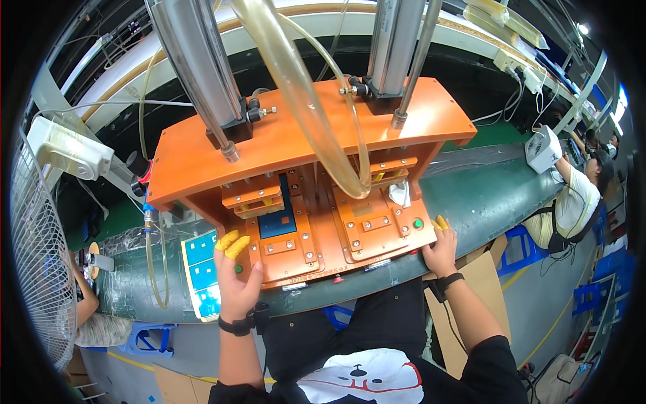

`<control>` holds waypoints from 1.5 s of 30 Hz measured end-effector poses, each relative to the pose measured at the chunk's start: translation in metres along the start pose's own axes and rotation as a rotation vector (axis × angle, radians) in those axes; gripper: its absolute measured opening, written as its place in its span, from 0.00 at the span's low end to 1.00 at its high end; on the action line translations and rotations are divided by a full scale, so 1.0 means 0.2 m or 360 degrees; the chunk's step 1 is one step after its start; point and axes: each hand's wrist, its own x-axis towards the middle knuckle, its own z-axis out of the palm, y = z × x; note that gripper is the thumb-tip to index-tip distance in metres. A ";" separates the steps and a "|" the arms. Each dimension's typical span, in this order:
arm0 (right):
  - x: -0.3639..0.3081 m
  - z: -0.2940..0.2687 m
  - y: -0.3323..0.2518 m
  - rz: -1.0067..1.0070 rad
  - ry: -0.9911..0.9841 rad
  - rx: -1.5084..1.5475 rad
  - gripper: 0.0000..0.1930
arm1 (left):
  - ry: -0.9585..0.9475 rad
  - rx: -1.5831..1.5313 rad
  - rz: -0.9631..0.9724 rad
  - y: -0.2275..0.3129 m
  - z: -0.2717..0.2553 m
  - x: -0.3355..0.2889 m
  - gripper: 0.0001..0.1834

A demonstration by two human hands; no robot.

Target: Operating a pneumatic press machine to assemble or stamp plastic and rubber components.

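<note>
An orange press point(316, 131) stands on the bench in front of me. My left hand point(237, 279) is at its front left corner, holding nothing, with its fingers stretched up and thumb apart. Yellow finger covers are on two of its fingers. Beside it is a green button point(239, 268). My right hand point(441, 252) rests at the front right corner, fingers extended, also with yellow covers, near another green button point(418, 223). A dark blue plate point(277, 223) lies in the left fixture, partly beneath the upper block. The right fixture point(375, 225) shows no blue plate.
Blue pieces on a pale sheet point(190, 283) lie left of the press. White crumpled tissue point(400, 194) sits by the right fixture. Clear hoses point(309, 114) hang in front of the cylinders point(200, 60). A mesh fan guard point(42, 256) stands far left; a co-worker point(572, 195) sits far right.
</note>
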 end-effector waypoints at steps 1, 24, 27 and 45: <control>0.00 0.00 0.00 -0.0005 0.0002 0.0000 0.28 | -0.0011 0.0057 -0.0010 0.01 0.00 0.00 0.19; 0.00 0.01 0.00 -0.0010 0.0082 0.0038 0.27 | 0.0017 0.0094 -0.0145 -0.03 0.03 -0.02 0.15; 0.00 0.01 0.00 0.0007 0.0082 0.0053 0.27 | 0.0057 0.0183 -0.0099 -0.02 0.05 -0.02 0.16; 0.01 0.01 -0.02 0.0008 0.0064 0.0033 0.27 | 0.0060 0.0360 0.0040 -0.03 0.05 -0.01 0.16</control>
